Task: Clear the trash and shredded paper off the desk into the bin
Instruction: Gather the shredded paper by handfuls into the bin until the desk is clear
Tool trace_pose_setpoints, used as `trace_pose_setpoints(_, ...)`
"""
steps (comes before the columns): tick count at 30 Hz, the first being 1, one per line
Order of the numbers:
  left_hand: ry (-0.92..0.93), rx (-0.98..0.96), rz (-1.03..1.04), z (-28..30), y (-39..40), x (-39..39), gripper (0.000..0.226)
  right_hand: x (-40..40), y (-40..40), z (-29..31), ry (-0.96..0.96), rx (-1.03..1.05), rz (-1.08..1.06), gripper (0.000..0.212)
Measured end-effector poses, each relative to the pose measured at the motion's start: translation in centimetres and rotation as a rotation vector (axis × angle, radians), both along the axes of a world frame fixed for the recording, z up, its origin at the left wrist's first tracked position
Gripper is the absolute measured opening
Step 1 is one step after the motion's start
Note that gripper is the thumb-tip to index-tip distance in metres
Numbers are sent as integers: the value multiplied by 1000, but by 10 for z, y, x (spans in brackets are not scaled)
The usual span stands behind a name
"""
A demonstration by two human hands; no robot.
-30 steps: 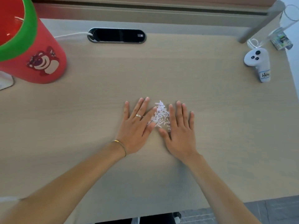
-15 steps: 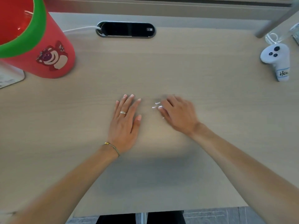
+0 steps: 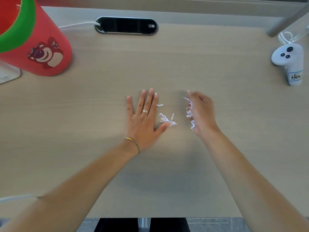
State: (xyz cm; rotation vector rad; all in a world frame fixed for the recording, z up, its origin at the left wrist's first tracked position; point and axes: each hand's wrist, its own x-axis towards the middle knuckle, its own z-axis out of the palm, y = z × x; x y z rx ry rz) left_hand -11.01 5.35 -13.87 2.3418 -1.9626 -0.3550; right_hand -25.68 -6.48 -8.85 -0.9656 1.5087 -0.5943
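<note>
- Head view looks down on a pale wood tabletop (image 3: 192,64) with both bare forearms reaching in from the near edge.
- Left hand (image 3: 143,119) lies flat, palm down, fingers spread wide, near the middle of the tabletop; it wears a ring and a thin bracelet.
- A few loose paper shreds (image 3: 167,118) lie on the tabletop just beside the left hand, the thumb tip touching them.
- Right hand (image 3: 201,112) is raised slightly, curled around a clump of shredded paper (image 3: 190,113), strips sticking out of the grip.
- A red bin (image 3: 31,39) with a green rim and a bear picture stands at the far left corner.
- A white controller (image 3: 290,61) lies by the far right edge.
- A black cable port (image 3: 126,25) sits along the far edge.
</note>
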Motion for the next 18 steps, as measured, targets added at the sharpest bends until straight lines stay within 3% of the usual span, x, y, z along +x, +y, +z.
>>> trace_pose_setpoints(8,37,-77,-176,0,-3,-50,87,-27,-3,9,-57,119,-73,37)
trace_pose_setpoints(11,72,-193,-116,-1,-7,-34,79,-32,-5,11,-65,155,-76,26)
trace_pose_setpoints(14,-1,-233,-114,0,-20,-15,67,-36,-7,10,-100,186,-97,18)
trace_pose_setpoints(18,-192,-296,-384,4,-40,-15,54,-40,-7,10,-98,227,-91,19)
